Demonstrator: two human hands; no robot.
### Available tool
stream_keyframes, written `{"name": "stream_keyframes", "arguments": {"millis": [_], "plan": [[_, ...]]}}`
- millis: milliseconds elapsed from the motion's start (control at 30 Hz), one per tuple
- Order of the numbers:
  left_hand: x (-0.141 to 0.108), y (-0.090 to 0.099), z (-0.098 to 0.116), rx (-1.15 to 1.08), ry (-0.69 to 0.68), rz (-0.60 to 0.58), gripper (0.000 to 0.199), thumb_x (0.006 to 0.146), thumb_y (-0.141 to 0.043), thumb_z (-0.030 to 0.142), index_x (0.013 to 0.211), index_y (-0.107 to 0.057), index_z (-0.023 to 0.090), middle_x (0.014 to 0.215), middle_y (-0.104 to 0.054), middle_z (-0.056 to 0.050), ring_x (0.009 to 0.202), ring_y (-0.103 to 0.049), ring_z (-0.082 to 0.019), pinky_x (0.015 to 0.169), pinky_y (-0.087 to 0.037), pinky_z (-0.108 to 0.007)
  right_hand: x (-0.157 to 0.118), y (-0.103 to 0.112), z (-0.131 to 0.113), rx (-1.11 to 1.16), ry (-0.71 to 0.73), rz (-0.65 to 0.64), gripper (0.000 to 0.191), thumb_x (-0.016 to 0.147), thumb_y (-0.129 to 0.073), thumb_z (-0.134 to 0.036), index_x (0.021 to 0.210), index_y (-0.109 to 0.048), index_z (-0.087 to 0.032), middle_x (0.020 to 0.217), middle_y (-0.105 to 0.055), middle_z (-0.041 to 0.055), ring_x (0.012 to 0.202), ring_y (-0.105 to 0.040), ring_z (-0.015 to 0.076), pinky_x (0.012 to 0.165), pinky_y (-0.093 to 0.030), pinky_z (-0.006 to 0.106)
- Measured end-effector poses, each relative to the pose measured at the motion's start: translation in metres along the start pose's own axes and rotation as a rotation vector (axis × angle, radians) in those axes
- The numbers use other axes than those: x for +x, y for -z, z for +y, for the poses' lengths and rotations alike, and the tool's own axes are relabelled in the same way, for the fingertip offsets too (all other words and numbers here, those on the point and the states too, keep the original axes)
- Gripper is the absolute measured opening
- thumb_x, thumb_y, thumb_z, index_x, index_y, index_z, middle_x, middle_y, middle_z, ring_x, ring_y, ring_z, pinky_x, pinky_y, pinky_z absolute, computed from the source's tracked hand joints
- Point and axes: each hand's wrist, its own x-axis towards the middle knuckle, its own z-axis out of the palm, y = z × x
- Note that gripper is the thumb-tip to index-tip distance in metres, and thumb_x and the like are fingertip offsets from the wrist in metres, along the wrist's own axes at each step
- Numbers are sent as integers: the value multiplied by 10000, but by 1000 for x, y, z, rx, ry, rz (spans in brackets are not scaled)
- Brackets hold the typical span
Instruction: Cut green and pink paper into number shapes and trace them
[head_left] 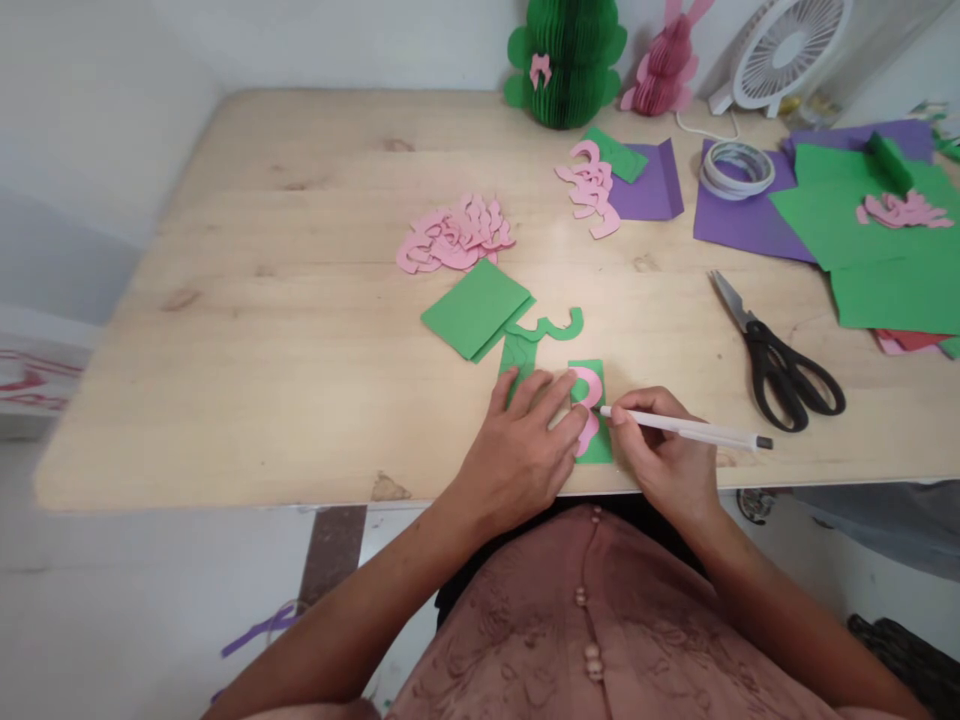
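A pink curved cutout (590,386) lies on a small green paper piece (602,447) near the table's front edge. My left hand (523,440) rests flat with its fingers spread, a fingertip on the pink cutout. It also partly covers a green strip (519,355) with drawn lines. In my right hand (670,450) is a white pen (694,430), its tip at the right edge of the pink cutout. Just beyond my left hand are a green wavy cutout (551,327) and a folded green card (478,308).
Black-handled scissors (780,365) lie to the right. Pink cutouts (457,235) are piled at the middle. Tape rolls (736,170) sit on purple paper (750,220), beside green sheets (885,260). A green honeycomb figure (571,60) and a white fan (787,50) stand at the back.
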Motion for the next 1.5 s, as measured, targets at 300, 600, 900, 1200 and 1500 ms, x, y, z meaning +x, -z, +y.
{"name": "stream_keyframes", "arguments": {"millis": [300,600,900,1200,1500], "plan": [[0,0,0,-4,0,9,309,896,-461,265,1164,-598,194,1438,-456,-108,1264,-409,-312,1099,-247,-562,0,1,-1,-11,14,-8,81,859,-576,-250,797,-597,-204,665,-621,-27,548,-537,97,505,-419,202],[0,0,-1,-3,3,-16,321,914,-426,268,1180,-585,185,1455,-435,-115,1278,-396,-317,1103,-232,-576,-2,1,-1,-65,30,-2,75,852,-577,-255,799,-602,-209,657,-622,-29,512,-517,103,489,-404,222],[1,1,0,1,2,8,313,904,-451,264,1172,-593,187,1443,-450,-112,1262,-411,-314,1102,-245,-570,-2,2,-3,-92,54,-5,83,856,-571,-255,798,-606,-208,670,-637,-21,540,-548,111,513,-421,227],[1,2,1,-1,5,12,302,898,-457,256,1158,-597,195,1438,-455,-108,1258,-413,-310,1096,-255,-559,-2,3,-4,-133,66,-8,102,862,-559,-271,791,-603,-213,670,-645,-15,542,-557,119,516,-429,235],[1,2,1,-4,8,-10,308,914,-424,263,1163,-590,191,1448,-443,-113,1271,-401,-311,1099,-240,-561,-3,2,-3,-140,73,-8,84,861,-566,-261,800,-599,-215,659,-635,-24,518,-545,112,501,-418,229]]}}
